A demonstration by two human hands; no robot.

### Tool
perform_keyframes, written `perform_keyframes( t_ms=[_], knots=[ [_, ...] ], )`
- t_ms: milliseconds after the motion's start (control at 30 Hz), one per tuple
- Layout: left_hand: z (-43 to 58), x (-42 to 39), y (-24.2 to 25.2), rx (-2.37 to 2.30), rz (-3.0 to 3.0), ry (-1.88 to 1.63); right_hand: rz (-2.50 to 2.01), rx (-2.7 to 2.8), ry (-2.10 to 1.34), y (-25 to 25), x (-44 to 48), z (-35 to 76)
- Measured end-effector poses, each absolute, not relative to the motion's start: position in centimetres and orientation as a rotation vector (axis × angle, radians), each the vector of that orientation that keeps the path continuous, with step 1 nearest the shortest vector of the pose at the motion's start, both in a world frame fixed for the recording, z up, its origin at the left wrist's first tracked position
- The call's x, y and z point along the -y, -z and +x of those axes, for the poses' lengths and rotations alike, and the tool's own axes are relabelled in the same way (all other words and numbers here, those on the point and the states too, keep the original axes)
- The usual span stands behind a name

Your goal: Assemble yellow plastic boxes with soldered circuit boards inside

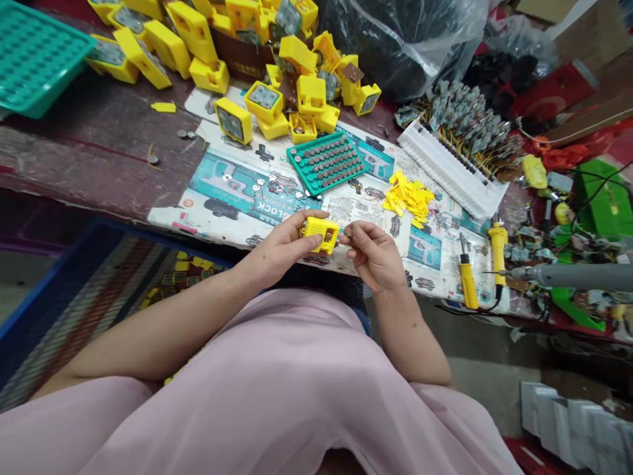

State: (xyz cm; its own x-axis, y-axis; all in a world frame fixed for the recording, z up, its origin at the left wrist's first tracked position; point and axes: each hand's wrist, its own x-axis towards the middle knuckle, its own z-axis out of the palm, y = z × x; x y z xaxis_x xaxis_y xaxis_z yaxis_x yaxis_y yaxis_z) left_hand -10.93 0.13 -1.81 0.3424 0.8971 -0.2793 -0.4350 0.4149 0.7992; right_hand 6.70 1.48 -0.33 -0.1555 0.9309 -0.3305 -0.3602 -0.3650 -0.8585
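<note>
Left fingers (319, 214) and thumb (307, 245) grip the case (322, 228); right fingers (364, 238) bunch just beside it, can't tell if holding anything.

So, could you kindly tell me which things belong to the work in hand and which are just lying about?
Probably in use:
yellow casing, held in the left hand
small green tray of round parts, close by

Probably just lying about:
plastic bag at the back
yellow-handled tool, untouched
large green tray, far left
</note>
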Motion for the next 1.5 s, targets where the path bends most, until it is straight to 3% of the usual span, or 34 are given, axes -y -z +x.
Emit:
perform_keyframes(
  t_ms=[233, 533, 833, 1167, 1400, 1500],
  knots=[
    [-10.9, -0.1, 1.9, -0.810, 0.708, -0.969, -1.133, 0.854, -1.596, 0.8, -1.3, 7.1],
    [-10.3, 0.2, 1.7, -0.848, 0.715, -0.944, -1.154, 1.691, -0.572, 1.4, 0.6, 6.7],
    [-10.4, 0.4, 2.0, -0.849, 0.690, -0.954, -0.914, 2.136, 0.111, 1.0, -0.1, 7.0],
    [-10.8, 0.1, 2.0, -0.837, 0.657, -0.949, -1.058, 1.984, -0.124, 0.9, -0.5, 6.8],
    [-11.0, 0.3, 1.9, -0.932, 0.788, -0.977, -1.070, 2.222, 0.025, 0.8, -0.2, 6.7],
    [-11.4, 0.4, 1.9, -0.918, 0.760, -0.992, -1.076, 2.233, -0.147, 0.1, -1.1, 6.7]
  ],
)
